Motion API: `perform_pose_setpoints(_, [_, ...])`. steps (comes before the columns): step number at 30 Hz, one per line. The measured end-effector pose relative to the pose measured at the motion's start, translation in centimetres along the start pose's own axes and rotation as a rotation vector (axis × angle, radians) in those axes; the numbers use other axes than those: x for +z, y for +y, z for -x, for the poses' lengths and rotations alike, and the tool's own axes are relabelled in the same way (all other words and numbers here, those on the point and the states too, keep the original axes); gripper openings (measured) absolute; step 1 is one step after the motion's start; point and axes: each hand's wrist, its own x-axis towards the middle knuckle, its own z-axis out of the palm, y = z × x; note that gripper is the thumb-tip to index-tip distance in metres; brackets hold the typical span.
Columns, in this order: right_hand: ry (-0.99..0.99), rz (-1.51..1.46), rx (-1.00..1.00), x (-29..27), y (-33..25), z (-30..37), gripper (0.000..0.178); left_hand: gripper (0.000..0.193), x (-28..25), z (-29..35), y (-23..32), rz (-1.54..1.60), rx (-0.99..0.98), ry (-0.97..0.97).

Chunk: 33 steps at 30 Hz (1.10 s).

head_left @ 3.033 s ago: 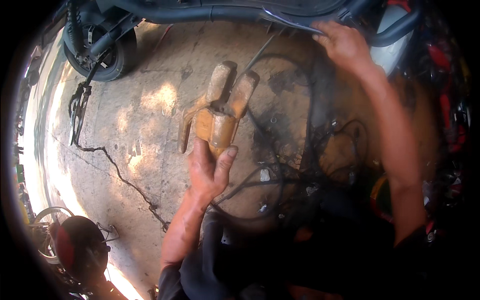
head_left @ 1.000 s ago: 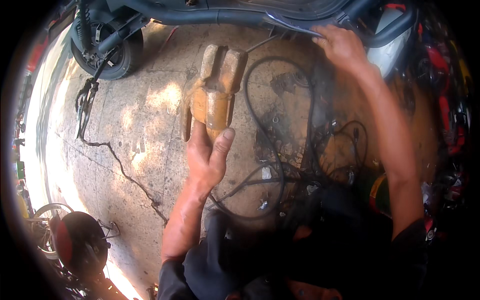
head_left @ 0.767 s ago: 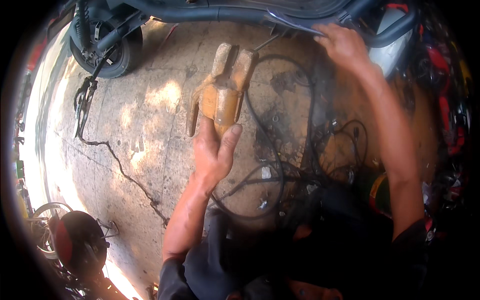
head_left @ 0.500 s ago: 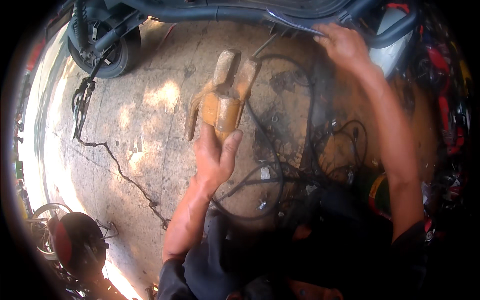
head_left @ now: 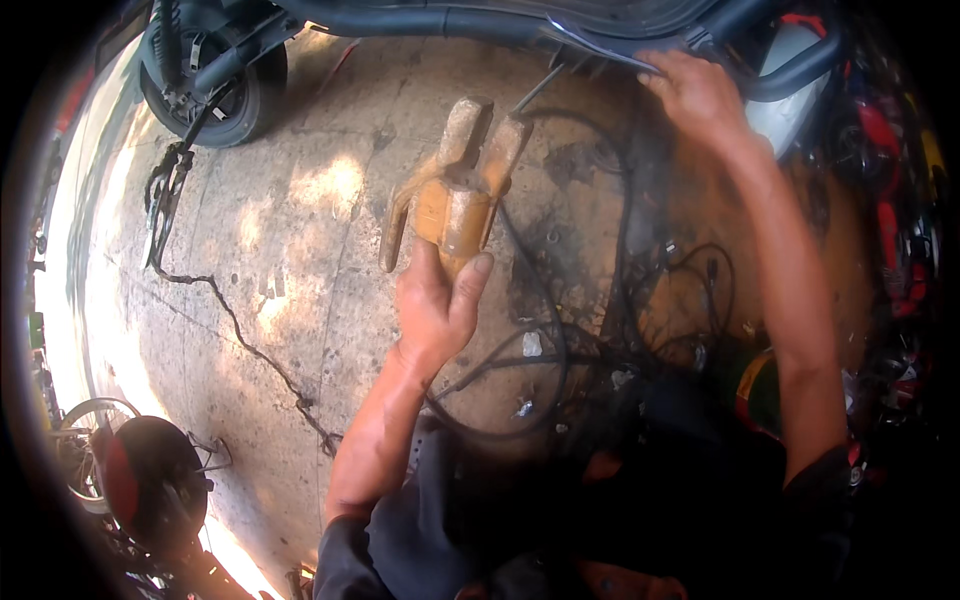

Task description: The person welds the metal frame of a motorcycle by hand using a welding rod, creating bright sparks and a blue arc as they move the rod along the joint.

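Observation:
My left hand is closed round a worn, yellow-brown welding electrode holder, held upright above the floor. It has two thick, scuffed jaws at the top and a lever sticking out on its left. A thin grey rod slants up from the right jaw toward the underside of a dark vehicle frame. My right hand, reaching far forward on the right, pinches the end of a thin, curved, shiny strip beside that frame. What the strip belongs to cannot be made out.
Black cables loop over the stained concrete floor. At the far left is a wheel; a dark wire runs from near it toward me. A round dark object stands at the lower left. Red parts crowd the right edge.
The electrode holder and my left hand have shifted slightly to the right. My right hand has moved a little to the right with the strip; both grips stay the same.

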Motion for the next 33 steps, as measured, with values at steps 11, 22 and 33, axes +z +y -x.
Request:
perform_pose_setpoints(11, [0.007,0.0,-0.01,0.1,0.18,0.08,0.028,0.042,0.13,-0.02,-0.05,0.011,0.112,0.049])
perform_pose_setpoints(22, [0.0,0.016,-0.008,0.1,-0.02,0.04,0.029,0.04,-0.2,0.83,-0.01,0.072,-0.055,-0.004])
perform_pose_setpoints(33, [-0.005,0.002,0.027,-0.09,-0.24,-0.05,0.03,0.04,0.14,0.02,-0.05,-0.203,-0.239,-0.183])
